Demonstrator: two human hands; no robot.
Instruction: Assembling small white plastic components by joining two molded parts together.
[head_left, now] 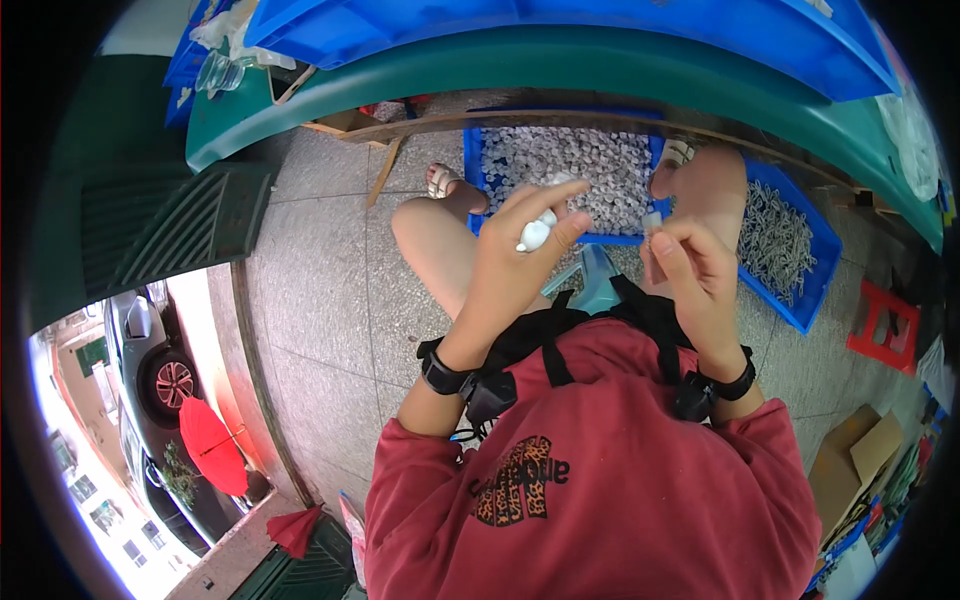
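My left hand (510, 250) is curled around a small rounded white piece (537, 233), which shows between its thumb and fingers. To its right, my right hand (695, 275) is closed, with thumb and forefinger pinching a small pale, translucent piece (652, 221); its exact kind is unclear. The two hands are apart, raised above my lap. Beyond them on the floor lies a blue tray (471, 150) holding a heap of small white pieces (600, 165). A second blue tray (825, 262), to the right of my leg, holds many small metal pieces (775, 240) resembling hooks or clips.
A green table (560, 60) carrying a large blue bin (600, 14) spans the far side, with a wooden bar (560, 117) beneath its edge. At right are a red plastic stool (885, 325) and a cardboard box (855, 460). A red umbrella (212, 447) stands outside at left.
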